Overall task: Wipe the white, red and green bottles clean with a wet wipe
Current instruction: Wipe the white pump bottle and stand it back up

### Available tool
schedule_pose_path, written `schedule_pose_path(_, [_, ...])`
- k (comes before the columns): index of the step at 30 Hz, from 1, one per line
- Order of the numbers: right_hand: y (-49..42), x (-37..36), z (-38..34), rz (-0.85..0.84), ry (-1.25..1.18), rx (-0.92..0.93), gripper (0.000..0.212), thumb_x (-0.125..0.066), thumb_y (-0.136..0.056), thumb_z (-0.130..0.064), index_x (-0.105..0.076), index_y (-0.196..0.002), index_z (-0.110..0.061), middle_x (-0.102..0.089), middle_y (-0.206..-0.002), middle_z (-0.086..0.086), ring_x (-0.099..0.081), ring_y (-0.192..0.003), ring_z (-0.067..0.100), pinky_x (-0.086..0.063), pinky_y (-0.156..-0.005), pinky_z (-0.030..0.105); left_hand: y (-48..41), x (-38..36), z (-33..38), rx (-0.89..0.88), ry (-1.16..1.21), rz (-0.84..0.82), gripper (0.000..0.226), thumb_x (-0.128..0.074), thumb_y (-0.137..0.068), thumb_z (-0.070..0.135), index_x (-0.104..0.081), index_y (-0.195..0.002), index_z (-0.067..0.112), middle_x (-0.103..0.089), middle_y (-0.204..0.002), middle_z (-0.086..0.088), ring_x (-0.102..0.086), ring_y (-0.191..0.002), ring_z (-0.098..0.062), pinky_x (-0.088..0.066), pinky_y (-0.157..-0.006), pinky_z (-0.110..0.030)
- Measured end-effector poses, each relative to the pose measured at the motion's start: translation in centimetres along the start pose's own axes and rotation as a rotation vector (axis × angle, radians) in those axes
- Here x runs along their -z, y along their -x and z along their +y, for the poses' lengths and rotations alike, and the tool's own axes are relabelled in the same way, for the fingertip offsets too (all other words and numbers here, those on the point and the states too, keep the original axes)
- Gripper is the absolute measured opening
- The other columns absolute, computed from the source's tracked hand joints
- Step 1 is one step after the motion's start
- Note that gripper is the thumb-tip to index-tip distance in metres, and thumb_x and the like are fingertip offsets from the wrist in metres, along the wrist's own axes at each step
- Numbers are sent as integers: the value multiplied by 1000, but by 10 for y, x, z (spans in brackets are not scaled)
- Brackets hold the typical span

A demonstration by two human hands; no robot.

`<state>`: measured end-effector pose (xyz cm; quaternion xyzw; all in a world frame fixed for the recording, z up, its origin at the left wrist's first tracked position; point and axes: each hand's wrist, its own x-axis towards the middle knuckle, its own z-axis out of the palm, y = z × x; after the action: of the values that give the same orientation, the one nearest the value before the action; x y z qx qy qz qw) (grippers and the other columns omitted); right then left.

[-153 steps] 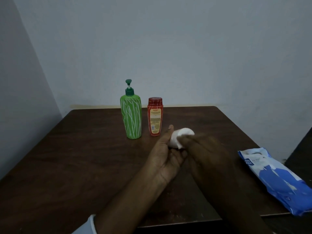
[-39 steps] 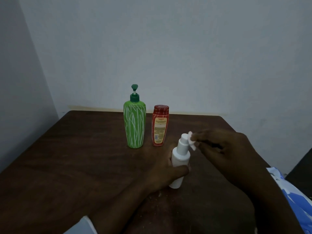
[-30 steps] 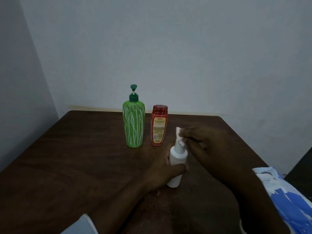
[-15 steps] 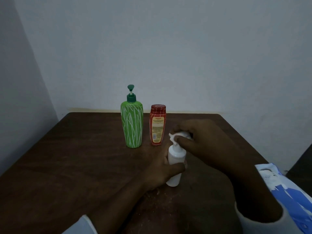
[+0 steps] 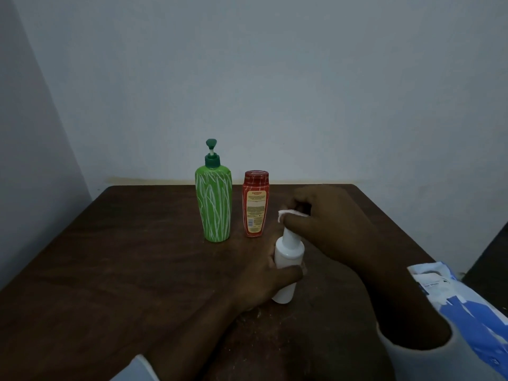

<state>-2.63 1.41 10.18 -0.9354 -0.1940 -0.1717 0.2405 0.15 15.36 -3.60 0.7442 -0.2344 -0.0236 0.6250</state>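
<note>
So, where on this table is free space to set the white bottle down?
The widest bare patch of the table lies between the green bottle and the left edge. A smaller one is the far right corner, behind the right hand. The middle is crowded: red bottle, left hand gripping the white bottle, wet wipe. The wipe pack fills the near right edge.

Left hand (image 5: 264, 284) grips white bottle (image 5: 287, 259); right hand (image 5: 327, 224) pinches wipe (image 5: 288, 213).
</note>
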Motion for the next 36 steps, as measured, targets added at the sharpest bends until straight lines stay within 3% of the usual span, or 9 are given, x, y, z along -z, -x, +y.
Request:
schedule_pose_path(5, [-1,3,22,39,-581,-179,8,-69,-87,-20,-75,-85,-16,-74,-82,-1,-71,-76,20,-59,-71,36,-1,-1,-4,25,65,-7,37,-78,-87,17,-58,-117,13,-69,-108,-14,-69,-100,-24,-57,-92,-47])
schedule_pose_path(9, [-10,-6,42,-126,-910,-219,16,-66,-90,-17,-73,-97,-4,-72,-103,17,-65,-104,38,-48,-96,56,-1,-1,-5,19,78,-4,36,-78,-86,16,-59,-117,15,-69,-109,-12,-69,-100,-20,-57,-93,-42])
schedule_pose_path(12, [-7,-8,52,-204,-991,-161,21,-59,-92,-11,-67,-106,4,-68,-111,21,-62,-109,39,-49,-96,50,-2,0,-4,9,56,-18,37,-78,-88,11,-58,-119,15,-70,-110,-10,-69,-100,-15,-58,-91,-36])
schedule_pose_path(15, [-1,-4,63,-142,-1073,-157,24,-55,-92,-5,-61,-109,11,-67,-113,20,-63,-101,33,-54,-81,39,-4,2,-6,24,46,-36,43,-80,-86,18,-57,-121,25,-70,-112,-4,-69,-106,-17,-58,-96,-43])
schedule_pose_path(19, [-4,-15,57,-137,-1168,-174,25,-53,-93,-3,-59,-111,14,-66,-112,24,-65,-99,29,-54,-82,36,-4,0,-7,-4,37,-16,38,-79,-86,18,-58,-117,22,-70,-107,-6,-70,-102,-22,-58,-94,-47])
schedule_pose_path(23, [-11,-28,47,-200,-1280,-170,21,-51,-91,-4,-63,-104,8,-67,-100,26,-65,-92,31,-54,-85,38,-3,-2,-6,-17,63,13,35,-78,-85,18,-58,-114,17,-69,-106,-13,-69,-97,-21,-57,-90,-42])
schedule_pose_path(26, [-8,-26,58,-185,-1278,-189,25,-49,-94,-2,-58,-112,13,-62,-113,32,-61,-102,37,-49,-92,44,-3,-2,-8,-13,54,-7,39,-79,-84,20,-58,-117,19,-69,-108,-11,-69,-102,-25,-57,-95,-49])
schedule_pose_path(30, [-8,-26,62,-136,-1270,-215,24,-47,-94,0,-59,-110,12,-65,-111,28,-63,-100,34,-54,-82,37,-3,-2,-7,-7,93,-17,39,-77,-85,14,-57,-118,11,-69,-106,-15,-69,-99,-24,-56,-92,-48])
schedule_pose_path(36, [-15,-35,52,-200,-1271,-165,25,-56,-90,-6,-61,-109,9,-65,-106,28,-63,-96,36,-49,-89,46,-1,-2,-3,4,110,-15,32,-76,-87,12,-59,-113,13,-69,-100,-5,-67,-96,-22,-55,-93,-51])
